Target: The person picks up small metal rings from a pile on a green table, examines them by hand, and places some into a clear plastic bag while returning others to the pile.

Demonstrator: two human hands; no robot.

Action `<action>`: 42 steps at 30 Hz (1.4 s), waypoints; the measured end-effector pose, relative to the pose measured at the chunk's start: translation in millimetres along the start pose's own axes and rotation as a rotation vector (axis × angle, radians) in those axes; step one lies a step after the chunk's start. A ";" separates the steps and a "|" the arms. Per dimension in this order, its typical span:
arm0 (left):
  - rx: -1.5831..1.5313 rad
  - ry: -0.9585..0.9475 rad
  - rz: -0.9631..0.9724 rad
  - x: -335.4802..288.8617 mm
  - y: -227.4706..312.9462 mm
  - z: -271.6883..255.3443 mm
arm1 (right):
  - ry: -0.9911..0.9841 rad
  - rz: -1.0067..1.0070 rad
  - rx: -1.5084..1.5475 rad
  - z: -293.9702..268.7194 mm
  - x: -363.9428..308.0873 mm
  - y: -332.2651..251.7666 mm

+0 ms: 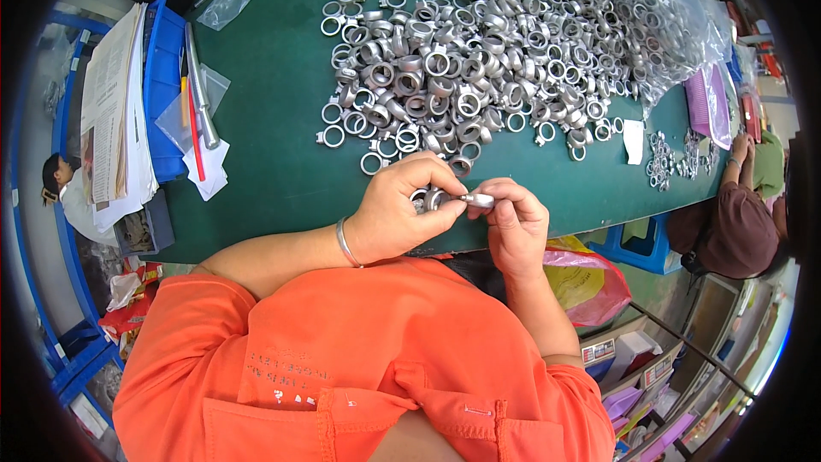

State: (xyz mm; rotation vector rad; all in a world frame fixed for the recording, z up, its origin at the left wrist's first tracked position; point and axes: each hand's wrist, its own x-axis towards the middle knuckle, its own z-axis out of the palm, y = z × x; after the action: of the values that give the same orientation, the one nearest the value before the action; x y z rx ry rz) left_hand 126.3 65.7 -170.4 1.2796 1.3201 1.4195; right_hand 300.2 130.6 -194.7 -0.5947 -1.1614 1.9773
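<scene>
My left hand (395, 205), with a silver bangle at the wrist, pinches a grey metal ring (434, 198) at the table's near edge. Between the thumb and fingers of my right hand (518, 221) is a second metal ring (481, 200), seen nearly edge-on. The two rings come close together at my fingertips; whether they touch I cannot tell. Just beyond my hands spreads a large heap of similar grey metal rings (479, 60), many with a small lug on one side. My fingers hide part of both held rings.
On the green table (256, 120), a blue tray (167, 68) with stacked papers (115, 111) stands left. A clear bag of rings (671, 21) and a purple basket (708, 98) lie right. A co-worker in brown (727, 227) sits at right, near a blue stool (641, 244).
</scene>
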 end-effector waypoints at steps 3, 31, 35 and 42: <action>-0.008 -0.011 -0.004 0.1 -0.8 -0.7 | -0.017 0.001 0.001 0.6 -0.8 -0.5; 0.059 -0.025 -0.183 -0.1 0.7 2.0 | -0.100 -0.240 -0.483 7.4 22.7 -27.4; -0.091 -0.050 -0.393 2.3 7.3 -3.1 | 0.126 -0.777 -1.078 -10.9 84.9 -101.0; -0.236 -0.005 -0.498 -0.7 9.7 -3.7 | 0.684 -1.255 -1.344 -87.2 196.3 -252.7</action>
State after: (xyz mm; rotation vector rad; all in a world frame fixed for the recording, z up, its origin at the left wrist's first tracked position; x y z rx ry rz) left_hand 123.6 63.0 -160.7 0.7319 1.3069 1.1709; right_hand 335.9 409.1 -18.1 -0.7509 -1.6266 -0.2214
